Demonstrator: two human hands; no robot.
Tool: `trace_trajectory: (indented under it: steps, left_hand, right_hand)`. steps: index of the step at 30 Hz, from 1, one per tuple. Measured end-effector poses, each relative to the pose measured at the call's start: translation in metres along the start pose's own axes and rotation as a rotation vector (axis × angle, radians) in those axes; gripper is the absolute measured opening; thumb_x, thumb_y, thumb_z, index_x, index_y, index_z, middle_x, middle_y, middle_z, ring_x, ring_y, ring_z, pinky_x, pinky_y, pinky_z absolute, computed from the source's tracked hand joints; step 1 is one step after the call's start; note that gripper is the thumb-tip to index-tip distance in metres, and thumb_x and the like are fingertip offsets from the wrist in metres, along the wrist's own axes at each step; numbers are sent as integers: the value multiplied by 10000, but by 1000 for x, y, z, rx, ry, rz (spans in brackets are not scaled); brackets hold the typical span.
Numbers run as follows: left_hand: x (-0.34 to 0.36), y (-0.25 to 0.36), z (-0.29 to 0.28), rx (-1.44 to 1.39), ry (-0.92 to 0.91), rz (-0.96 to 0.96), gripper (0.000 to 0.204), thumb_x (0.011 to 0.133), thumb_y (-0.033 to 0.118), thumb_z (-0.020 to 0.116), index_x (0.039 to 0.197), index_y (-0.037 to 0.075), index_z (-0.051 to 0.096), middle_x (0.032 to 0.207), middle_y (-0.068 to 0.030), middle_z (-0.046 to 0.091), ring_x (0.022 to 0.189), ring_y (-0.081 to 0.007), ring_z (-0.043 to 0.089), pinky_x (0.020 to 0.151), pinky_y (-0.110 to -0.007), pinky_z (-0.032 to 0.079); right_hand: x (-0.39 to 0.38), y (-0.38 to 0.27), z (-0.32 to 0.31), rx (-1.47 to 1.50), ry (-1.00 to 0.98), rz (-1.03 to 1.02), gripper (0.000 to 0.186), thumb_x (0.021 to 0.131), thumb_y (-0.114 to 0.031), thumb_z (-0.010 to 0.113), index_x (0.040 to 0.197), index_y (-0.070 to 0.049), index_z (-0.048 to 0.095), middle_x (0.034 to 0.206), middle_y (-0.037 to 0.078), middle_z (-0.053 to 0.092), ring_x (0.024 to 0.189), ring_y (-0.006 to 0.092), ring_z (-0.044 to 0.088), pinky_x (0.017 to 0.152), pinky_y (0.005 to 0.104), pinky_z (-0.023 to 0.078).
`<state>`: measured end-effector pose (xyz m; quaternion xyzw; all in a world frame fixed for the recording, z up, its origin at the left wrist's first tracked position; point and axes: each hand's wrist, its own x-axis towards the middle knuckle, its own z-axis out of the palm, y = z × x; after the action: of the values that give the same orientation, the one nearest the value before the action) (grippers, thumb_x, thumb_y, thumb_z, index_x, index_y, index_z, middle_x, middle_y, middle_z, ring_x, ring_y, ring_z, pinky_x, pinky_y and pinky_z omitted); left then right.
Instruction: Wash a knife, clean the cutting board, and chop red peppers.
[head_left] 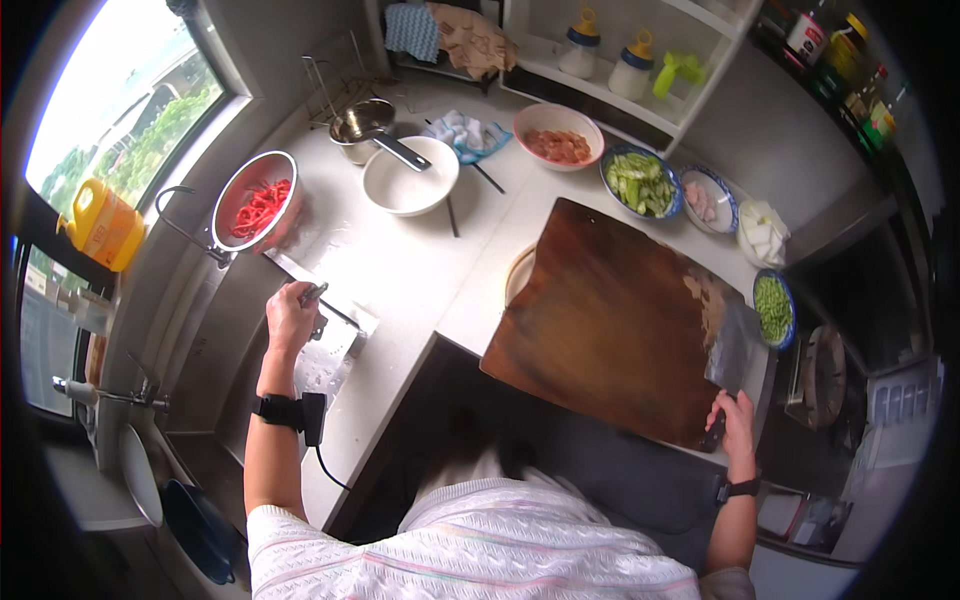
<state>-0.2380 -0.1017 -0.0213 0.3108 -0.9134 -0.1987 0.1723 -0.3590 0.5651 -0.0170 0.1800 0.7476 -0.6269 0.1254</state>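
Note:
My right hand (732, 420) is wrapped round the dark handle of a cleaver (736, 350), whose wide grey blade lies along the right edge of a large brown cutting board (610, 320). Over the counter beside the sink, my left hand (290, 318) is closed, with a small dark greenish thing (314, 292) showing at its fingers; its kind I cannot make out. Beyond that hand stands a colander-like metal bowl (228, 200) with red pepper strips (263, 206). Under the board's left edge, part of a pale round rim (519, 275) shows.
Beyond the board are bowls of reddish meat pieces (557, 146), sliced green vegetable (640, 184), pale pink pieces (700, 202), white slices (764, 236) and chopped green pieces (773, 308). A white bowl (410, 190) and a metal pan (362, 122) stand farther left. A stove burner (824, 375) lies right.

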Motion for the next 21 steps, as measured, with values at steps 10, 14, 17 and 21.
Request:
trace_trajectory:
  steps: [10, 14, 17, 21]
  left_hand:
    - [-7, -30, -27, -168, 59, -88, 203, 688, 89, 643, 880, 44, 691, 663, -125, 632, 604, -229, 627, 607, -318, 486]
    - [10, -21, -38, -44, 87, -41, 192, 674, 81, 638, 854, 45, 690, 686, -144, 635, 631, -256, 636, 623, -340, 491]
    - [30, -15, -43, 30, 140, 46, 239, 685, 79, 658, 920, 40, 675, 684, -112, 641, 603, -187, 624, 599, -310, 484]
    - [75, 12, -31, 2, 205, 78, 271, 704, 122, 654, 969, 69, 671, 749, -139, 654, 687, -249, 645, 659, -352, 490]
  right_hand:
    - [4, 6, -2, 86, -78, -9, 97, 833, -88, 542, 882, -64, 462, 630, 57, 534, 476, 197, 557, 406, 322, 446]
    - [-6, -11, 11, -72, -63, 89, 97, 847, -116, 568, 876, -52, 502, 646, 58, 558, 506, 209, 581, 441, 324, 491]
    - [2, -11, 11, -240, -51, 104, 136, 844, -152, 589, 877, -51, 504, 662, 60, 577, 502, 182, 581, 405, 314, 491]
    - [3, -8, 9, -314, -40, 88, 194, 833, -188, 608, 926, -55, 502, 655, 52, 579, 507, 149, 570, 352, 280, 461]
